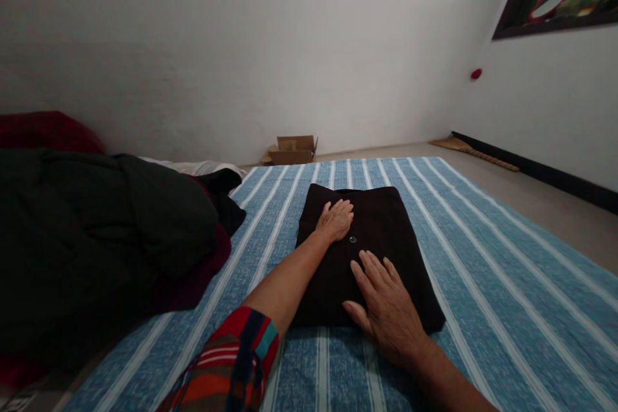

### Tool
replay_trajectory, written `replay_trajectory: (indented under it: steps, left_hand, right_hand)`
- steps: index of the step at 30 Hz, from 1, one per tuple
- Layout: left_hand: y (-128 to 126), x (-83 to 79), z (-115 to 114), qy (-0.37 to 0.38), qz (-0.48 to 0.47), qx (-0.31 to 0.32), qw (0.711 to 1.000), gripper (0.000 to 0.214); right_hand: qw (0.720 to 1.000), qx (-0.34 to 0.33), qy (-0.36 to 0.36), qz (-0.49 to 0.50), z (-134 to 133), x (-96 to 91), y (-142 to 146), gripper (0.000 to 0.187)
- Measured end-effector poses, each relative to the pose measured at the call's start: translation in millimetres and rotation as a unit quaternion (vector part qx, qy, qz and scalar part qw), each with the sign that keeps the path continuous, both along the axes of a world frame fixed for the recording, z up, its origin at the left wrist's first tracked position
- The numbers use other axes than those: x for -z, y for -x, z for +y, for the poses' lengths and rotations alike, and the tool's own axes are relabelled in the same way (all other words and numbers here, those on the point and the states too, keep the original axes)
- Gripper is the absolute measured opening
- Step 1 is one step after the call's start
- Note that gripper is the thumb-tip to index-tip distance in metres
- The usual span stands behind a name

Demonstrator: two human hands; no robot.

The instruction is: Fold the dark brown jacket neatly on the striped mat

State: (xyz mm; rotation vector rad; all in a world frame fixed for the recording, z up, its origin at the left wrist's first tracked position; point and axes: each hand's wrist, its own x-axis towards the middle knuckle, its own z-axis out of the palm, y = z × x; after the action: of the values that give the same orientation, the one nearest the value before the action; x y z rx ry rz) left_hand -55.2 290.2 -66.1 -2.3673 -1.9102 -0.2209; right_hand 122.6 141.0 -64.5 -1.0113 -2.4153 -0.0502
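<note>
A black garment (386, 219), folded into a neat rectangle with a button (353, 239) showing near its middle, lies on a blue and white striped bedsheet (487, 309). My left hand (337, 219) rests flat on the upper left part of the garment, fingers stretched out. Over its lower right part, my right hand (383, 306) is spread with the fingers pointing away from me. Whether the right palm presses on the cloth or hovers just above it, I cannot tell. Neither hand grips anything.
A heap of dark clothes (111, 225) covers the left side of the bed, with maroon cloth (193, 286) under it. Beyond the far edge, an open cardboard box (292, 153) stands by the wall. A dark-framed opening (545, 9) is at the upper right.
</note>
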Motion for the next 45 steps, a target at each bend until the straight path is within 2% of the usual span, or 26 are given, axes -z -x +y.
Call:
replay_trajectory:
  steps: [5,11,20,27,34,40,45]
  left_hand:
    - [-1,0.6,0,0.008,-0.004,-0.002,1.000,0.042]
    - [-2,3.4,1,0.008,-0.008,-0.002,1.000,0.042]
    - [-4,0.2,0,0.014,-0.007,-0.002,1.000,0.042]
    - [-5,0.9,-2,0.012,-0.012,-0.004,1.000,0.043]
    - [-7,3.0,-3,0.006,-0.021,-0.006,1.000,0.042]
    - [-7,3.5,-2,0.002,-0.028,-0.004,1.000,0.041]
    - [-5,3.5,-2,-0.007,-0.031,-0.001,0.999,0.042]
  right_hand:
    - [0.997,-0.070,0.002,-0.019,-7,-4.7,1,0.065]
    - [0.996,-0.084,0.005,-0.025,-8,0.1,2,0.075]
    - [0.997,-0.073,-0.014,-0.013,-15,0.2,7,0.062]
    - [0.995,-0.094,-0.001,0.026,-20,-4.8,10,0.047]
    - [0.990,-0.013,0.022,0.140,-20,-1.4,29,0.022]
    - [0.991,0.013,0.043,0.129,-22,-5.6,49,0.018]
    - [0.988,-0.004,0.031,0.154,-20,-1.5,55,0.022]
